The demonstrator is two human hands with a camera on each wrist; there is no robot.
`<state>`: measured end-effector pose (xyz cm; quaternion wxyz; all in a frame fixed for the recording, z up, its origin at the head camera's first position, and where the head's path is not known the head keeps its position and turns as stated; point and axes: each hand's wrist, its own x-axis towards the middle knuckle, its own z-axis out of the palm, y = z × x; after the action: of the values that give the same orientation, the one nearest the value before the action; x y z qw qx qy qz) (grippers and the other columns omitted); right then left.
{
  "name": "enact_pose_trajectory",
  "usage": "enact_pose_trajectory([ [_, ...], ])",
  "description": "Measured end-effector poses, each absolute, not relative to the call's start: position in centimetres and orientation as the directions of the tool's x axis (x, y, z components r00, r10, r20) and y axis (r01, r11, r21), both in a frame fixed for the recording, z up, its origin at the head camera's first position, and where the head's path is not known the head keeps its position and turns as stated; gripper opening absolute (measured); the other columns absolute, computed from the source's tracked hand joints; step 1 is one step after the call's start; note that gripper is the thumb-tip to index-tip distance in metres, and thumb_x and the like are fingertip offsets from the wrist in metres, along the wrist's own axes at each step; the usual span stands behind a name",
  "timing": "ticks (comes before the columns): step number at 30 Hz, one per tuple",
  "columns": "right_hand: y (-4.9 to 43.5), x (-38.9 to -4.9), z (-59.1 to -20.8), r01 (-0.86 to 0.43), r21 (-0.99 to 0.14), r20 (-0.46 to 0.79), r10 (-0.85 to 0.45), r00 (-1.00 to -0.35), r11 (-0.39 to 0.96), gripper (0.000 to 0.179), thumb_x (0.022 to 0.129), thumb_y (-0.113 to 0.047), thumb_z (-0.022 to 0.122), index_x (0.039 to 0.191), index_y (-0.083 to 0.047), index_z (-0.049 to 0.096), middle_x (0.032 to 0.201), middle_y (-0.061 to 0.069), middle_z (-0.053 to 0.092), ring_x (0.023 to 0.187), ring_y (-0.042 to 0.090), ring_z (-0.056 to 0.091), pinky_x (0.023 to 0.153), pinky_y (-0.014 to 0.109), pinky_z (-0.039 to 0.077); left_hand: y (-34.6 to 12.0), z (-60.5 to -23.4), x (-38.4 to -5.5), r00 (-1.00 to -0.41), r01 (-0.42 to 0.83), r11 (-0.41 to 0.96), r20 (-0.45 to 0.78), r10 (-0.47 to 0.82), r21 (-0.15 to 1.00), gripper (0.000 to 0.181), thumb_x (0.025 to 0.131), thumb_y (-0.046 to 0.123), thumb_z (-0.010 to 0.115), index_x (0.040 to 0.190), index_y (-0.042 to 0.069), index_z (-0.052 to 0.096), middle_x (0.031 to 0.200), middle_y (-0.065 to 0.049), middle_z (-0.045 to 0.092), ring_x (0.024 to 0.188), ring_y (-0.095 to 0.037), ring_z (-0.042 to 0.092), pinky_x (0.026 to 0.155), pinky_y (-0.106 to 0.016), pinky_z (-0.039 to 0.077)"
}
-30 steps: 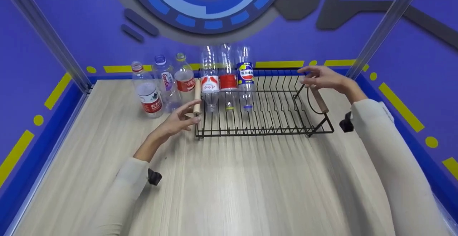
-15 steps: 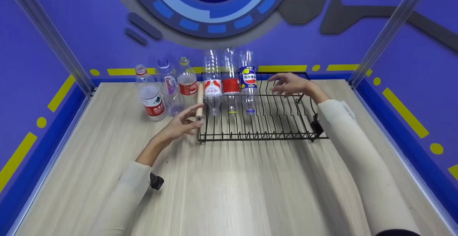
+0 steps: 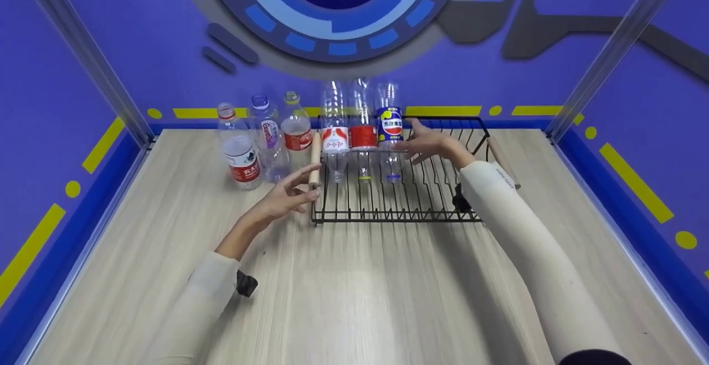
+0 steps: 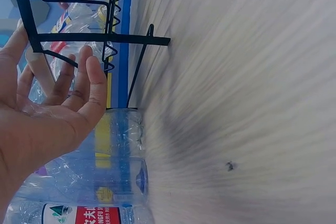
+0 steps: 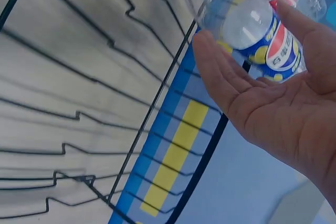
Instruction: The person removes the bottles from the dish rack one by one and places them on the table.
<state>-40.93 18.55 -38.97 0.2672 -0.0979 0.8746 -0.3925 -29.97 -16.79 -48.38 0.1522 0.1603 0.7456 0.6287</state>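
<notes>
R hand (image 3: 429, 142): fingers apart beside clear plastic blue-label bottle (image 3: 390, 124), neck-down in black wire rack (image 3: 388, 221); L hand (image 3: 279, 200): fingers loose by pale wooden handle (image 3: 315, 160). Poss. risk: R-side nudge tips bottle

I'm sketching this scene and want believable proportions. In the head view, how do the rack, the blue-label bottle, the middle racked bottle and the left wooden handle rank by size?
Largest to smallest:
1. Rack
2. Blue-label bottle and middle racked bottle: too alike to rank
3. Left wooden handle
</notes>
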Motion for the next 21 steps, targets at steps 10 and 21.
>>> enact_pose_trajectory([
  [10, 16.9, -40.6, -39.6, 0.125, -0.682, -0.47, -0.301, -0.83, 0.721, 0.119, 0.097, -0.042, 0.069, 0.158, -0.014, -0.03, 0.166, 0.028, 0.02, 0.132, 0.038, 0.055, 0.105, 0.046, 0.052, -16.9, -48.7, -29.9, -0.892, 0.063, 0.136, -0.006, 0.453, 0.989, 0.068, 0.101, 0.016, 0.065, 0.161, 0.021, 0.033, 0.153, -0.024, 0.042, 0.101, -0.015, 0.061, 0.075, -0.027, 0.055],
  [21, 16.7, -40.7, -39.7, 0.112, -0.694, -0.454, -0.311, -0.835, 0.711, 0.12, 0.098, -0.037, 0.069, 0.155, -0.008, -0.033, 0.168, 0.029, 0.008, 0.127, 0.039, 0.057, 0.106, 0.047, 0.052, -17.1, -48.6, -30.0, -0.898, 0.058, 0.185, -0.029, 0.438, 0.981, 0.067, 0.101, 0.021, 0.065, 0.16, 0.027, 0.034, 0.154, -0.018, 0.044, 0.105, -0.016, 0.061, 0.084, -0.039, 0.057],
])
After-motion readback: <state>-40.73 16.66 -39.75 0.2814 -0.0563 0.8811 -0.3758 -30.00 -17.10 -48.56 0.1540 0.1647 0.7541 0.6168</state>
